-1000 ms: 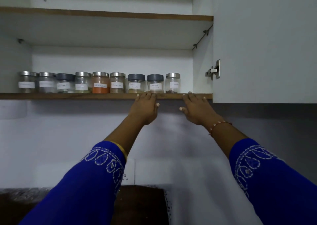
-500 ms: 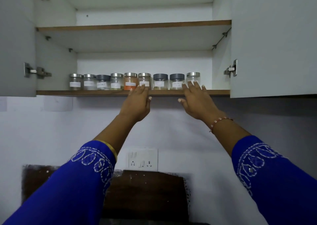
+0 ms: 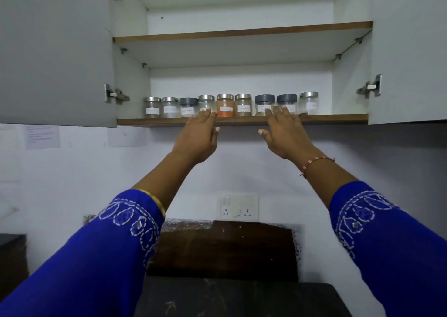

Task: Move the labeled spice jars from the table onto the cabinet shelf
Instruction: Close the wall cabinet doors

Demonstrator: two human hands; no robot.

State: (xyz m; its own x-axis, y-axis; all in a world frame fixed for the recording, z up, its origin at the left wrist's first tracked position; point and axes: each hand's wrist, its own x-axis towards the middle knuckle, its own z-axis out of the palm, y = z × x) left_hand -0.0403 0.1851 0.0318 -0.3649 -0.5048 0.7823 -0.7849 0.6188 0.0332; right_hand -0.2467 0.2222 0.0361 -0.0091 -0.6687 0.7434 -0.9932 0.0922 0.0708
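Spice jars [image 3: 231,105], nine in a row, stand on the lower cabinet shelf [image 3: 338,118] between open doors. Left hand [image 3: 197,136] and right hand [image 3: 285,135] reach up with straight fingers at the shelf edge, holding nothing.

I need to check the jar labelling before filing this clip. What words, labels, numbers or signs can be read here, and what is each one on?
None can be read.
Spice jars: nine in a row on the cabinet shelf, each with a white label, the writing too small and blurred.
Paper sheets on the wall: faint lines, illegible.
Switch plate: no lettering visible.
The hands partly cover two labels.
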